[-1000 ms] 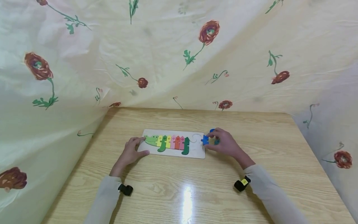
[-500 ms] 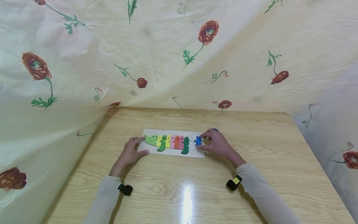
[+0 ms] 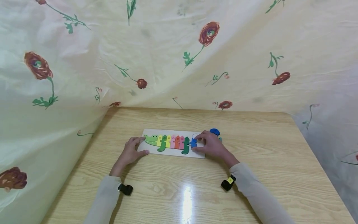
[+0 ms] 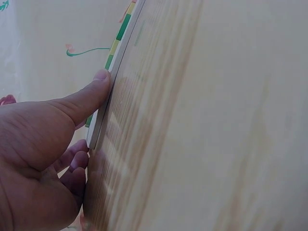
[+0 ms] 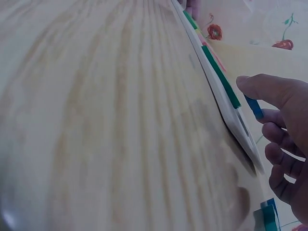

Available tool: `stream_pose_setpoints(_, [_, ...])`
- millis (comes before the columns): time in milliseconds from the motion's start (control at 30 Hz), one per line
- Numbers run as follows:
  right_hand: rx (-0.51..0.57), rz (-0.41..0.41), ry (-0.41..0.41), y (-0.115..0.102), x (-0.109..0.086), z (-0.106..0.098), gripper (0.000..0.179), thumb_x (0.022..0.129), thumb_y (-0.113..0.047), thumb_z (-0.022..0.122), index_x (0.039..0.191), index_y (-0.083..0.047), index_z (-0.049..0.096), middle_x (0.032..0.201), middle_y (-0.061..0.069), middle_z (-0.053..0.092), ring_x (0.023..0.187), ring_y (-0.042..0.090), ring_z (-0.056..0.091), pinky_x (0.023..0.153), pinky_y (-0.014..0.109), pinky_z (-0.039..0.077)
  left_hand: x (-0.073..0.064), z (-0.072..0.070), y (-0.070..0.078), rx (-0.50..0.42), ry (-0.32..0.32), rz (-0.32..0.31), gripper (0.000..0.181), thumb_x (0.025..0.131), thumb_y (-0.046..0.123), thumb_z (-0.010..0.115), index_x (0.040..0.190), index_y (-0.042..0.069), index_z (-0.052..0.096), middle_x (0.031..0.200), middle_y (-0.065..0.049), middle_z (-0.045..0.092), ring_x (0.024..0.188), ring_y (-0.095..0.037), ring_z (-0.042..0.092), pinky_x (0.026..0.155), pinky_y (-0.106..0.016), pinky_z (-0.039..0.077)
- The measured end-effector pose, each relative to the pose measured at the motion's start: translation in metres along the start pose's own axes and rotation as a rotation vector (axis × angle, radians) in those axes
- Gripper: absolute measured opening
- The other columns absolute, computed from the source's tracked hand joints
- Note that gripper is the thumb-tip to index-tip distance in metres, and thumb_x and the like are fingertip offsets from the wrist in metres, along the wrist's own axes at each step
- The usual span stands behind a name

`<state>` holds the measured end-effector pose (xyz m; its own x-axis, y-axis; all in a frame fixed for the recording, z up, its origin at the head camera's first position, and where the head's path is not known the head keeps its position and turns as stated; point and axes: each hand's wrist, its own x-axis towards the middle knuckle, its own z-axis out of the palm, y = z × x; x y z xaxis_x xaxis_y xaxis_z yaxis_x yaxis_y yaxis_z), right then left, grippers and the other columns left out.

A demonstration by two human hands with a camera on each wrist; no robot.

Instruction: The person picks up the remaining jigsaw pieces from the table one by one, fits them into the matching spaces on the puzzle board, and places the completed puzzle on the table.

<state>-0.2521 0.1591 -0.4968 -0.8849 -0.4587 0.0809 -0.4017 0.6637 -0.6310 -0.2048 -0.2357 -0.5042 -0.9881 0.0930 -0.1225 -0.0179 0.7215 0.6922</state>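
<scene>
the right hand (image 3: pixel 213 145) pinched a small blue puzzle piece with jigsaw edges (image 3: pixel 194 143) over the right end of a flat, white, rectangular board (image 3: pixel 172 152), just beside a dark green leg-shaped piece (image 3: pixel 186 143). the left hand (image 3: pixel 131 151) gripped the board's left end. if pushed down askew, the blue piece risked catching its tab on the green one; a slack left grip risked letting the board slide.
</scene>
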Motion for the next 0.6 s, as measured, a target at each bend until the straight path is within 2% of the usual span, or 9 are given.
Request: stream_pose_setpoints(600, [-0.035,0.002,-0.003,-0.002,-0.001,0.015,0.047,0.080,-0.041,0.088,0.115,-0.010,0.077,0.098,-0.002,0.064,0.083,0.016,0.050,0.072,0.030,0.043,-0.003,-0.001,-0.004,-0.002,-0.009,0.004,0.075,0.088,0.032,0.083,0.152,0.013,0.049,0.152,-0.023,0.038,0.131,-0.041,0.038,0.108,-0.060,0.038])
